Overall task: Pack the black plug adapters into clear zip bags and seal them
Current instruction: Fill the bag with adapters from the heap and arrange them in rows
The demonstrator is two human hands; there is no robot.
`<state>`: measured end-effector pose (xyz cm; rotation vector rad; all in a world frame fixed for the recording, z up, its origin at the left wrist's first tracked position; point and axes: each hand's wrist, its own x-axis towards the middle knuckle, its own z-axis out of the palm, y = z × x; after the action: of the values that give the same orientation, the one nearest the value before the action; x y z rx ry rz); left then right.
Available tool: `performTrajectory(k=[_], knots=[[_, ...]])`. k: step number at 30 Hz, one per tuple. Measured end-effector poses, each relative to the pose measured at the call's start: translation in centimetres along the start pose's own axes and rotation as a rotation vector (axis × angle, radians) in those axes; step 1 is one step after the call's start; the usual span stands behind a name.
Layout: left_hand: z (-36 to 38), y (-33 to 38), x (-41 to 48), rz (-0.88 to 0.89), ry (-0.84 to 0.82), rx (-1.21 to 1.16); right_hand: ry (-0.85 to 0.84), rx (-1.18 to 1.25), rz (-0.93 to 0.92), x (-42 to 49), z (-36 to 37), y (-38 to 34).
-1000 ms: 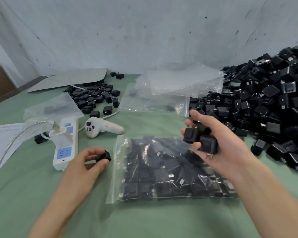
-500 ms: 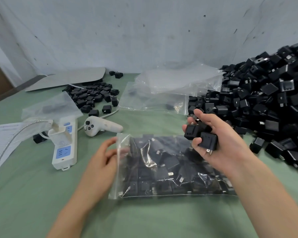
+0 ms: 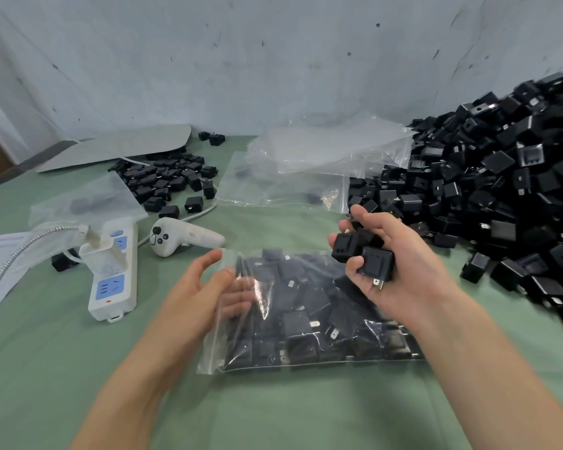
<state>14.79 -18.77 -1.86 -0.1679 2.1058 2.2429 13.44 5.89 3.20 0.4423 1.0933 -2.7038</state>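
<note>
A clear zip bag, packed with several black plug adapters, lies flat on the green table with its mouth facing left. My left hand is at that mouth: its straight fingers reach inside and show blurred through the plastic, while the thumb stays outside above. My right hand hovers over the bag's far right part and grips a few black adapters. A big heap of loose adapters fills the right side.
Empty clear bags lie behind the packed one. At the left are a white power strip, a white controller, a smaller adapter pile, a small bag, paper and a grey board.
My left hand, which pinched one adapter a second ago, moved right to the bag's mouth and slid its fingers inside; the adapter is no longer seen in it. My right hand barely moved.
</note>
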Motion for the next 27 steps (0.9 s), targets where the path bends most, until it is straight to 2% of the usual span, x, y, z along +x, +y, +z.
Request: performTrajectory(k=[4, 6, 9, 11, 13, 16, 18, 21, 24, 27], knots=[[0.4, 0.1, 0.0, -0.007, -0.039, 0.033, -0.045, 0.103, 0.053, 0.2, 0.3, 0.5], [-0.3, 0.8, -0.1, 0.01, 0.069, 0.048, -0.057, 0.172, 0.071, 0.2, 0.5, 0.7], [-1.5, 2.2, -0.4, 0.186, 0.356, 0.282, -0.085, 0.23, 0.088, -0.1, 0.9, 0.8], [-1.0, 3.5, -0.8, 0.313, 0.397, 0.329, -0.11, 0.212, 0.095, -0.4, 1.3, 0.9], [0.6, 4.8, -1.5, 0.383, 0.296, 0.281, -0.123, 0.165, 0.094, -0.6, 1.9, 1.4], [3.7, 5.6, -2.4, 0.358, 0.103, 0.282, -0.143, 0.127, 0.094, -0.9, 2.5, 2.4], [5.4, 5.4, -2.8, 0.283, 0.029, 0.233, -0.172, 0.099, 0.097, -1.0, 2.8, 3.1], [6.6, 4.8, -2.9, 0.144, 0.005, 0.08, -0.227, 0.002, 0.08, -1.1, 3.2, 3.9], [6.3, 4.7, -2.8, 0.017, -0.012, -0.085, -0.276, -0.108, 0.017, -1.2, 3.4, 4.3], [5.4, 4.7, -3.0, -0.096, -0.118, -0.218, -0.323, -0.216, -0.033, -1.4, 3.7, 4.3]])
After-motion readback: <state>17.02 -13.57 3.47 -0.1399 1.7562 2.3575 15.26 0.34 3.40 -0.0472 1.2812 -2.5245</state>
